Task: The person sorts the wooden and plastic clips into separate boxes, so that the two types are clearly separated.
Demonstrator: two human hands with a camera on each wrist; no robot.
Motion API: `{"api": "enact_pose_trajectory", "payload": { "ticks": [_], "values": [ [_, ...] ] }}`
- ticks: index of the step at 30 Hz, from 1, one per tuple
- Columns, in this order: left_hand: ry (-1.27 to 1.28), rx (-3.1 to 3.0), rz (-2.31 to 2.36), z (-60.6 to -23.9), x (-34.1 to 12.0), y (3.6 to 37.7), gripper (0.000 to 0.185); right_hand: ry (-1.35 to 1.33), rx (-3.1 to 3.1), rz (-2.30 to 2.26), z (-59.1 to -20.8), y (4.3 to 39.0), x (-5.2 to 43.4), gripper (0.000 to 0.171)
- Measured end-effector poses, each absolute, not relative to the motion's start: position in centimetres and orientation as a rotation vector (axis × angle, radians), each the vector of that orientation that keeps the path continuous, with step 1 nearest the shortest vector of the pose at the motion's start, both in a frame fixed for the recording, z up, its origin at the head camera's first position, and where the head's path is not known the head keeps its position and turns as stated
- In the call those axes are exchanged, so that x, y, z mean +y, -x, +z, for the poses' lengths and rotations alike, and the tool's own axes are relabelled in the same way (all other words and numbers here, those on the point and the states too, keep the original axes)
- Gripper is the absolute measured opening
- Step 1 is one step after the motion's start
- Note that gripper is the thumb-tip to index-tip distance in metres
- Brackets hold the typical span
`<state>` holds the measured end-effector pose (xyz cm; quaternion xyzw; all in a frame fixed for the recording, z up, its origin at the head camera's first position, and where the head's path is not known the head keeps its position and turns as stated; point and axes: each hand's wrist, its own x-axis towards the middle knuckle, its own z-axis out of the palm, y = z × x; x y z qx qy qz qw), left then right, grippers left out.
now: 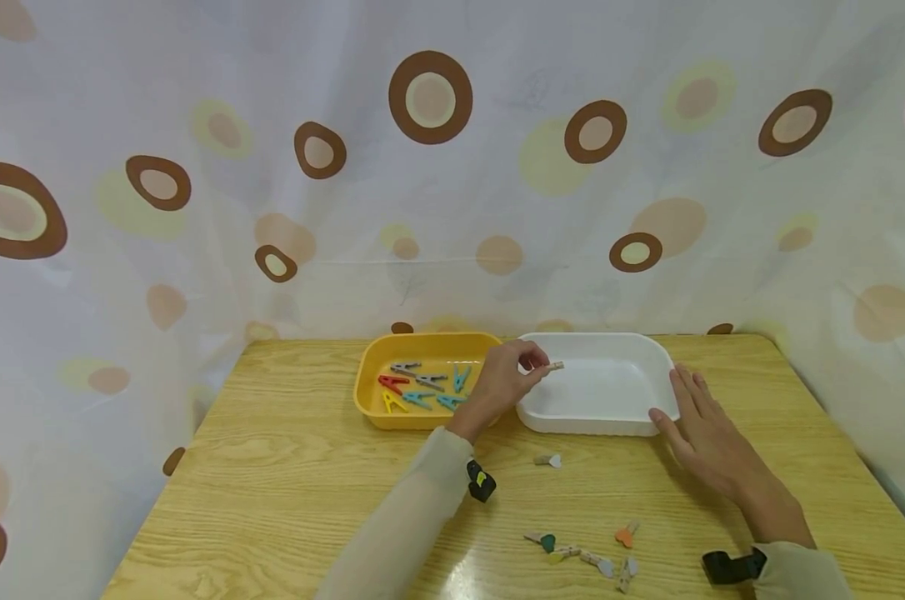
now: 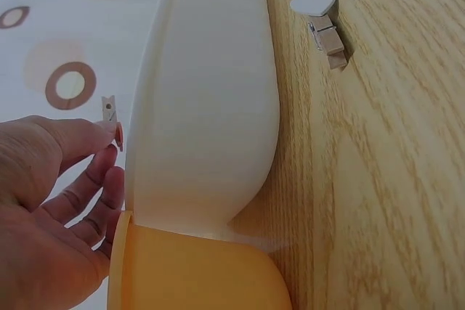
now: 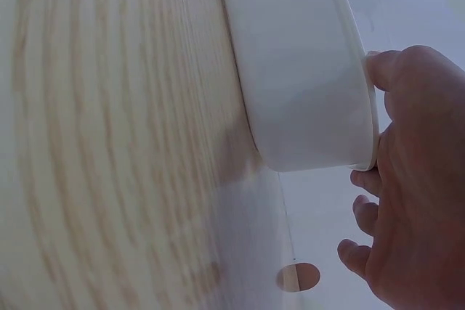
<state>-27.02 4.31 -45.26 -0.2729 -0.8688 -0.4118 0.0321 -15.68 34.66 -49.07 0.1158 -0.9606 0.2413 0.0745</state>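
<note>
My left hand (image 1: 514,372) pinches a small wooden clothespin (image 1: 554,366) over the left edge of the white tray (image 1: 610,417); in the left wrist view the clothespin (image 2: 109,109) sticks up past the fingertips (image 2: 115,136), beside the white tray's wall (image 2: 211,107). My right hand (image 1: 696,425) lies with straight fingers against the white tray's right front corner, thumb on its rim (image 3: 367,107). A yellow tray (image 1: 370,400) to the left holds several coloured clothespins (image 1: 422,387). A heart-topped wooden clothespin (image 1: 548,460) lies on the table in front of the white tray, also seen as a clothespin (image 2: 323,23) in the left wrist view.
Several small decorated clothespins (image 1: 583,552) lie scattered near the wooden table's (image 1: 272,467) front edge. A curtain with brown circles (image 1: 430,97) hangs close behind and beside the table. The two trays touch side by side at the back.
</note>
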Motion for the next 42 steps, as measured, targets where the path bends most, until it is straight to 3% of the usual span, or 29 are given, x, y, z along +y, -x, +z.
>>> {"api": "enact_pose_trajectory", "payload": {
  "ticks": [27,42],
  "values": [
    [0.898,-2.710,-1.181,-44.9,3.9,26.8,0.008,-0.348,-2.888,0.730,-48.8,15.8,34.2,0.077],
    [1.064,-2.573,-1.246,-44.5,3.0,23.7,0.012,-0.352,-2.875,0.688,-49.1,15.8,34.6,0.076]
  ]
}}
